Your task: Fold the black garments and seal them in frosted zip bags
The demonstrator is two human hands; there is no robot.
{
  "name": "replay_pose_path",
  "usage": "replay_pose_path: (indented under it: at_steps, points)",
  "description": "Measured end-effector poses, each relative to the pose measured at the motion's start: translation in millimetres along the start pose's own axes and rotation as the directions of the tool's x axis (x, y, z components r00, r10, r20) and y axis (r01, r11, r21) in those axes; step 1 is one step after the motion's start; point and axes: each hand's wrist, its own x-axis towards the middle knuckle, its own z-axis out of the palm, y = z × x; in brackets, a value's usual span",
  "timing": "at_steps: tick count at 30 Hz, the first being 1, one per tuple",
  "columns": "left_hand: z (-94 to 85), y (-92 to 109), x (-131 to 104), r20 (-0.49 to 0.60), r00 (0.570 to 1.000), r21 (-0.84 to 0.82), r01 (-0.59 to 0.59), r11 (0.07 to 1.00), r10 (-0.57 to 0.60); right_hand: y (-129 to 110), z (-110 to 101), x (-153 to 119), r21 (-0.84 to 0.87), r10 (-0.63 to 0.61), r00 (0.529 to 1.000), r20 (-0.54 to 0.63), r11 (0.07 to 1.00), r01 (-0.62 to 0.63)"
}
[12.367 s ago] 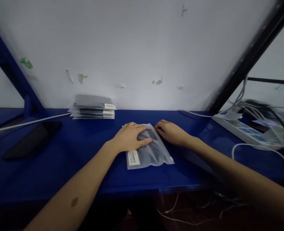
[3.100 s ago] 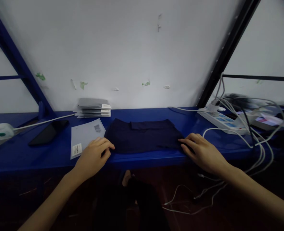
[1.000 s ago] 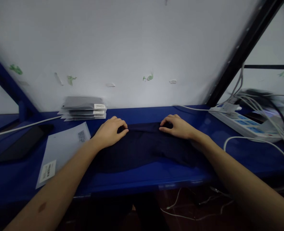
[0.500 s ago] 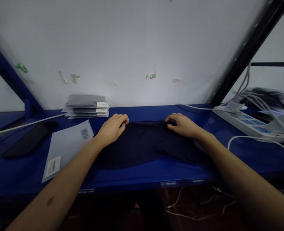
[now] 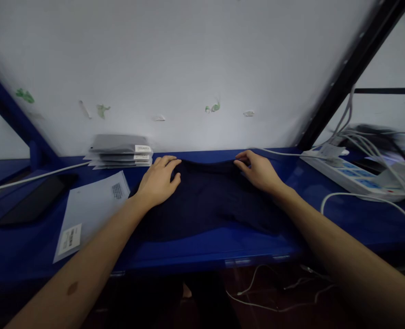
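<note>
Grip of your L hand is spread partway: thumb well off the index finger, fingertips on the back L corner of the dk navy cloth, nothing pinched that you can see. Grip of your R hand is narrower, approx. a small gap betw. thumb & index tips, both at the cloth's back R corner; can't make out if fabric's caught betw. them.

Cloth: qty 1, lying on the blue counter betw. your forearms, back edge sagging slightly betw. your hands, front edge wavy & just short of the counter's front.

Loose grey pouch: qty 1, flat, L of the cloth, w/ 1 white label & 1 dk print block; your L forearm covers its near R part. Pouch stack: qty 1, at the back by the wall, several pouches, exact no. unclear, min. 2 white labels showing.

Black phone-like slab: qty 1, far L. Power strip: qty 1, far R, w/ multiple white cables, too tangled to count.
</note>
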Motion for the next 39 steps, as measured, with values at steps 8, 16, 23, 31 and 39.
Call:
replay_pose_path:
  at_steps: [8,16,23,31,39]
  points:
    - [3.7,-1.2,2.0,-0.054,0.995,0.081,0.082,0.993,-0.078,-3.3,5.1,3.7,-0.046,0.009,0.971,-0.240,0.999,-0.020]
    - [16.2,-13.4,5.5,0.239,0.970,0.056,0.030,0.998,-0.042,-4.3,15.0,-2.0,-0.119,-0.094,0.982,0.166,0.986,0.115]
    - [22.3,-22.5,1.9,0.331,0.940,0.050,0.072,0.996,-0.085,3.4,19.6,-2.6,-0.162,-0.020,0.955,0.295,0.984,0.071]
    - [19.0,-20.7,-1.1,0.340,0.935,0.051,0.087,0.995,-0.099,3.1,16.1,-5.2,-0.157,-0.028,0.957,0.289,0.985,0.076]
    - [11.8,-13.4,-4.2,0.274,0.960,-0.006,0.066,0.998,-0.062,-2.1,7.4,-5.6,-0.137,-0.028,0.985,0.170,0.989,0.052]
